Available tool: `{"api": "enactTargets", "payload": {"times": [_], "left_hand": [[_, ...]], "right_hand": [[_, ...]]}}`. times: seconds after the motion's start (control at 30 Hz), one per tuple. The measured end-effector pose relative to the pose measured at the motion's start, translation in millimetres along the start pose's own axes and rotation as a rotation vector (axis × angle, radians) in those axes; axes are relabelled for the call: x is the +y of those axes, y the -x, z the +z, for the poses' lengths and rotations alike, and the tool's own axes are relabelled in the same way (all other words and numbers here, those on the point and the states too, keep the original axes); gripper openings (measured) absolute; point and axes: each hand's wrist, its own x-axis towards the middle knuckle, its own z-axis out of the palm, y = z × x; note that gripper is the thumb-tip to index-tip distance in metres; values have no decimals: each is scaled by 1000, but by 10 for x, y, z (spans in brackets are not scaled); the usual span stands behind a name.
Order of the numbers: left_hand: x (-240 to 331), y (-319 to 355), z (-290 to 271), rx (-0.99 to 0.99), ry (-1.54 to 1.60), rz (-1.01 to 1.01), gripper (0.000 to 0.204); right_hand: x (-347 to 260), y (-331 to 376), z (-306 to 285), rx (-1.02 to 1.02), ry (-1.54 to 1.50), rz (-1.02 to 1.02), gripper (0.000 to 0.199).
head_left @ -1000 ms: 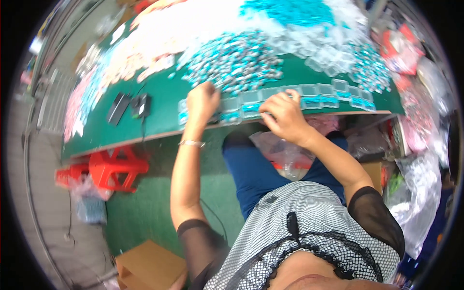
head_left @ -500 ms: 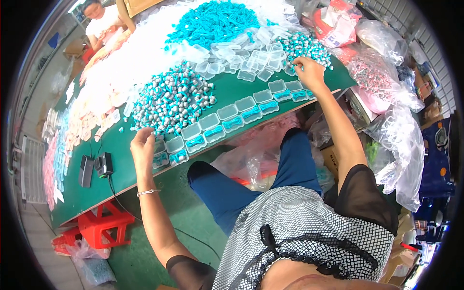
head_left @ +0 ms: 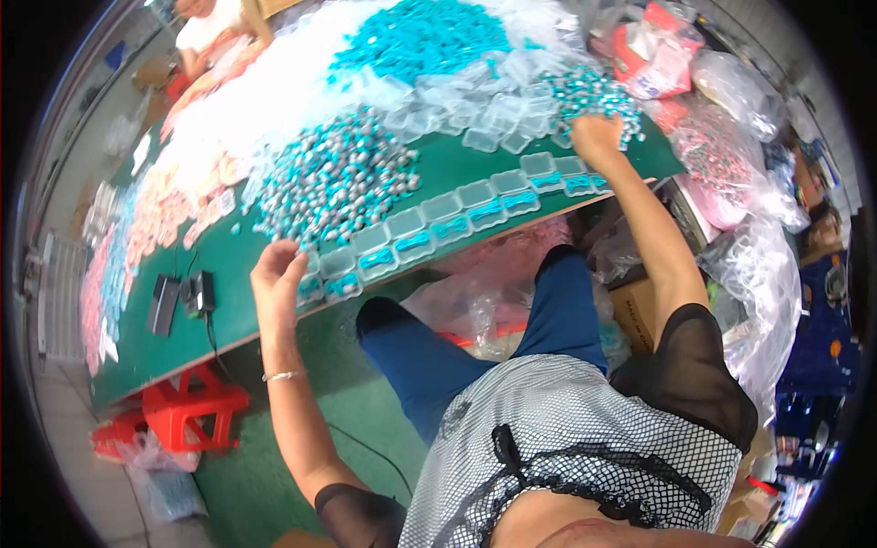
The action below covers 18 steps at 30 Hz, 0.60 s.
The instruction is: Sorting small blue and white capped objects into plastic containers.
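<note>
My right hand (head_left: pixel 596 137) is at the near edge of a small pile of blue-and-grey pieces (head_left: pixel 598 95), its fingertips blurred and partly hidden. My left hand (head_left: pixel 279 270) hovers at the left end of a row of clear plastic boxes (head_left: pixel 449 227), thumb and fingers pinched together. Whatever it may hold is too small to make out. The boxes lie with lids folded open along the table's front edge, most with blue cord-like pieces in their near halves. Beyond my left hand is a larger heap of rounded blue-and-grey pieces (head_left: pixel 333 178).
A mound of blue pieces (head_left: pixel 420 38) and loose clear boxes (head_left: pixel 498 114) cover the far side of the green table (head_left: pixel 242 301). Two black devices (head_left: pixel 196 292) with a cable lie at left. Red stools (head_left: pixel 196 406) stand below; plastic bags (head_left: pixel 731 87) crowd the right. Another person (head_left: pixel 208 32) sits far left.
My right hand's fingers have dipped down to the near edge of the small pile. The left hand stays pinched by the row's left end. The whole view has shifted slightly.
</note>
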Motion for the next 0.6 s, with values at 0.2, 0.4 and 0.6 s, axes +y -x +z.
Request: {"api": "enactTargets", "payload": {"times": [0.2, 0.4, 0.6], "left_hand": [[132, 188, 123, -9, 112, 18, 12], [78, 407, 240, -53, -51, 0, 11], [61, 430, 545, -9, -402, 337, 14]], "right_hand": [[-171, 68, -135, -2, 37, 49, 22], [11, -4, -6, -110, -202, 104, 24], [260, -151, 469, 206, -458, -35, 22]]}}
